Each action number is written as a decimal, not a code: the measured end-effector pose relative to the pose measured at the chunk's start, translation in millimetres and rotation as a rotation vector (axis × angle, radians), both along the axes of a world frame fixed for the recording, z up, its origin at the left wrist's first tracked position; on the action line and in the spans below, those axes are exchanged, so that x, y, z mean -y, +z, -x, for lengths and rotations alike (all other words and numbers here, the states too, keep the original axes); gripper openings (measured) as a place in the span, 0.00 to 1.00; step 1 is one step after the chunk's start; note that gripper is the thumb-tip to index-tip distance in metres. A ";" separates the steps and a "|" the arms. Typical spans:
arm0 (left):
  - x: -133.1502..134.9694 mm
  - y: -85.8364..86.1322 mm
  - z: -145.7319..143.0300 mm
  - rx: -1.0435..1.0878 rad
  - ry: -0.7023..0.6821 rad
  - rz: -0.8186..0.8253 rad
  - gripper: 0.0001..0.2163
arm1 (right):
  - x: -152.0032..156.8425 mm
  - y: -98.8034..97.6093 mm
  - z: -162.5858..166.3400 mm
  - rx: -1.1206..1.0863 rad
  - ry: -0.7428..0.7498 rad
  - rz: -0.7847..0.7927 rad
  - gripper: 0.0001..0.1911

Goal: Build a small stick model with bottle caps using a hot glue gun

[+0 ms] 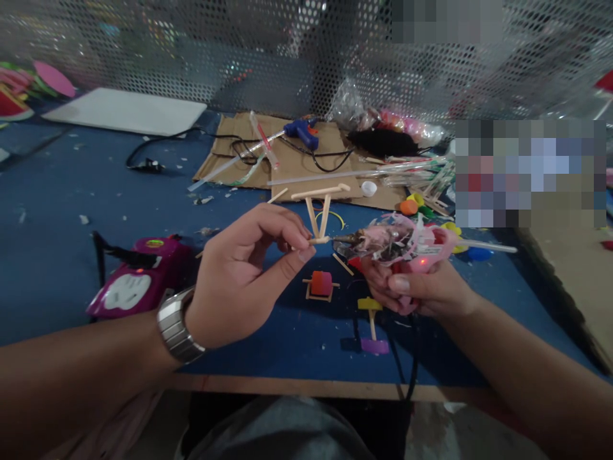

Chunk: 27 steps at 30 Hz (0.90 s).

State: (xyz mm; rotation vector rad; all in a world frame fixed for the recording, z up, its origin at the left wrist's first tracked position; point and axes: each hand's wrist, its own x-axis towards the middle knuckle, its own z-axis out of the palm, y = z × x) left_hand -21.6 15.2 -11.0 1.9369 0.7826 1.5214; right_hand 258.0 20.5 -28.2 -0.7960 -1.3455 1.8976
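My left hand pinches the lower end of a small frame of wooden sticks, held upright above the blue table. My right hand grips a pink glue gun smeared with old glue, its red light on. The gun's nozzle points left and touches the stick frame at its bottom joint, right beside my left thumb. A silver watch sits on my left wrist.
On the table below lie a small red-and-wood piece and a yellow and purple stick piece. A magenta device sits left. Cardboard carries a blue glue gun and cables. Straws and coloured caps lie right.
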 end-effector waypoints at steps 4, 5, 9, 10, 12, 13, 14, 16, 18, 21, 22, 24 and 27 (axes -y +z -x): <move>3.3 0.6 -1.6 -0.012 0.021 0.054 0.09 | 2.4 0.9 1.1 -0.019 -0.025 0.024 0.25; 3.6 0.6 -1.9 -0.005 0.017 0.054 0.09 | 2.6 1.3 1.2 -0.015 -0.030 0.019 0.24; 3.5 0.8 -1.9 -0.005 0.015 0.049 0.09 | 1.5 2.3 1.7 0.055 -0.067 0.025 0.26; 3.5 1.0 -1.8 -0.008 0.014 0.043 0.09 | 1.2 2.3 1.7 0.077 -0.074 0.034 0.27; 3.6 1.2 -1.5 -0.013 0.011 0.039 0.09 | 1.0 1.9 1.3 0.118 -0.074 0.060 0.28; 3.7 1.2 -1.4 -0.012 0.010 0.039 0.09 | 1.0 1.4 0.8 0.136 -0.069 0.066 0.27; 3.7 1.1 -1.3 -0.014 0.011 0.044 0.10 | 1.2 0.8 0.0 0.150 -0.068 0.067 0.27; 3.5 0.8 -1.2 -0.016 0.011 0.043 0.10 | 1.5 -0.5 -1.9 0.150 -0.063 0.051 0.25; 3.3 0.6 -1.1 -0.011 0.010 0.034 0.09 | 1.7 -1.6 -3.7 0.127 -0.059 0.020 0.24; 3.0 0.9 -1.0 -0.016 0.016 0.037 0.09 | 1.4 -2.2 -5.1 0.106 -0.029 -0.012 0.21; 3.0 1.1 -1.0 -0.023 0.022 0.040 0.09 | 1.3 -2.1 -5.0 0.103 -0.025 -0.021 0.20; 3.0 1.4 -1.0 -0.029 0.025 0.036 0.09 | 1.3 -1.8 -4.3 0.099 -0.020 -0.029 0.19; 2.8 1.4 -1.4 -0.015 0.015 0.034 0.09 | 1.8 -0.5 -2.4 0.099 -0.026 -0.012 0.20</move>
